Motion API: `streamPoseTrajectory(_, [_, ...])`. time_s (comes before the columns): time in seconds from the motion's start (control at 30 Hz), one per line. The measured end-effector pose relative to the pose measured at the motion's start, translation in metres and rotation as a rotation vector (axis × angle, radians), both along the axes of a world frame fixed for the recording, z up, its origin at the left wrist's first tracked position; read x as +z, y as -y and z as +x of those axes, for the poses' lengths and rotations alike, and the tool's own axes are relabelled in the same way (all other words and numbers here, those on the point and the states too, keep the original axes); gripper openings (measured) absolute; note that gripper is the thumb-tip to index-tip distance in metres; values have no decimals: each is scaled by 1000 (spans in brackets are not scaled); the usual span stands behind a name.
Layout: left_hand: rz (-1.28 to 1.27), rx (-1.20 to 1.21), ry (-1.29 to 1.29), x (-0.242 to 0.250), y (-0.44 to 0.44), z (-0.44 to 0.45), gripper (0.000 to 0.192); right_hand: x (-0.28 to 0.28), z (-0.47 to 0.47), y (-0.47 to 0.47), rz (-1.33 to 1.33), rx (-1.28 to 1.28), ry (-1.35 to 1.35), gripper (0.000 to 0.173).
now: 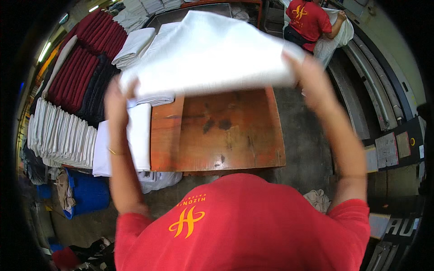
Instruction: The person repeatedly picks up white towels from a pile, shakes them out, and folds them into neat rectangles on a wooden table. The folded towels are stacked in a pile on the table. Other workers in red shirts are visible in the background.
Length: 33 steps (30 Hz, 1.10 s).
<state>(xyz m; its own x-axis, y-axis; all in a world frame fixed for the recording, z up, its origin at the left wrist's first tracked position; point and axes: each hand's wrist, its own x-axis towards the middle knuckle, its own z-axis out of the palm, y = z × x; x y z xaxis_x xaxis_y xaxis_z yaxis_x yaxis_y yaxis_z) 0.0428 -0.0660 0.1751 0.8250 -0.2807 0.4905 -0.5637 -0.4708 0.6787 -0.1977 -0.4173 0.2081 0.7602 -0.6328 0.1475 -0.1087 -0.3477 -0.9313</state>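
Both my arms are raised over a worn wooden table (234, 132), with a white cloth (213, 54) stretched between my hands. My left hand (118, 95) grips the cloth's near left corner. At its right end, my right hand (307, 73) holds the other corner; both hands are blurred. The cloth hangs above the far part of the table and hides some of it. Folded white cloths (139, 135) lie along the table's left side, under and beside my left forearm. Another folded white stack (134, 45) is just beyond my left hand.
Stacks of dark red (73, 76), dark blue and white folded cloths (61, 132) stand at the left. A blue bin (90, 193) is below them. At the upper right, a co-worker (308, 23) handles white fabric beside a long machine (369, 81). Crumpled cloth (317, 200) lies at lower right.
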Motion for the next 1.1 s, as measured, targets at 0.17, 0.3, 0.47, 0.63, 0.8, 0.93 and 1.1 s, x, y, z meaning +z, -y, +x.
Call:
streamPoseTrajectory(0.17, [1,77,-521,-291,-51,-67,29,-273,-47,-31,298,44,-93,45])
streamPoseTrajectory(0.3, [172,-35,-717,-299,-39,-115,29,-356,-84,-53,170,-67,-114,44])
streamPoseTrajectory(0.47, [-221,-92,-806,-278,-13,-100,27,-358,-83,-38,155,-32,-260,41])
streamPoseTrajectory(0.63, [-208,41,-457,-266,-34,-117,23,-366,-95,-45,-40,-35,-350,44])
streamPoseTrajectory(0.8, [31,87,-772,-326,-73,-144,32,-355,-115,-78,-365,-75,-395,42])
streamPoseTrajectory(0.93, [-197,-126,-1002,-287,-54,-137,34,-347,-139,-78,-382,-116,-348,39])
streamPoseTrajectory(1.1, [-193,-232,-1164,-308,-85,-162,35,-346,-169,-89,-427,-158,-313,37])
